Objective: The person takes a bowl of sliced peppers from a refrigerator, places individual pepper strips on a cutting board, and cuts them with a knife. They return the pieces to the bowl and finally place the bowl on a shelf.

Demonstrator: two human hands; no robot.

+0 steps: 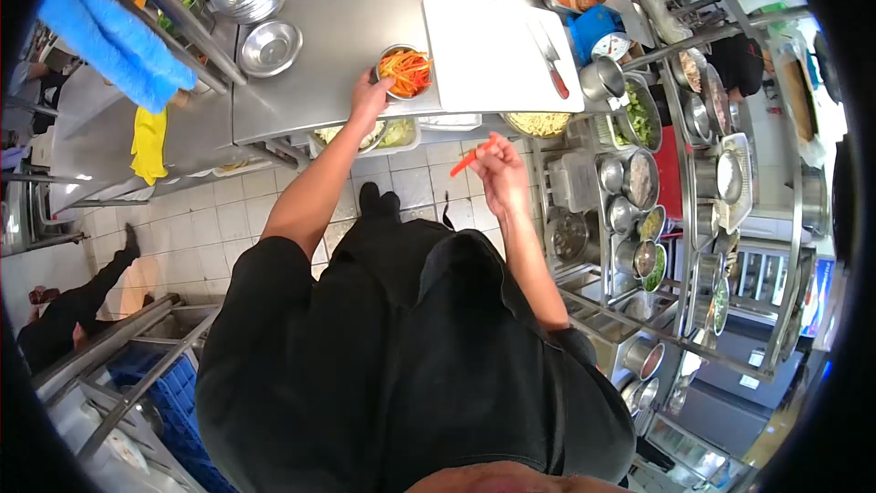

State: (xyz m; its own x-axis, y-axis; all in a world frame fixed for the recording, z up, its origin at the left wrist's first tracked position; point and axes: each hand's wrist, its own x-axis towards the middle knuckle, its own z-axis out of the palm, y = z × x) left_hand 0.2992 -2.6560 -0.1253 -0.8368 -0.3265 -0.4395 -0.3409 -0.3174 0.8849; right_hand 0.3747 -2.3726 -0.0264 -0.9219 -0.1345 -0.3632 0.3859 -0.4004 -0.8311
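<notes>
One red strip (464, 164) is pinched by the right hand (504, 169), mid-frame. One metal bowl (432, 82) of orange-red strips (404, 71), upper centre, is gripped by the left hand (369, 97), apart. Strip-handling seems in hand; a steadied bowl seems called for. One knife (550, 57) is laid on one white board (474, 55), right of upper centre.

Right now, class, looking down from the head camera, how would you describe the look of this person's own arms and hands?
The left hand and right hand are ungloved, with no watch or band visible at the wrists. The forearms are bare to about the elbow, where short black sleeves end. Any rings are too small to make out.
</notes>
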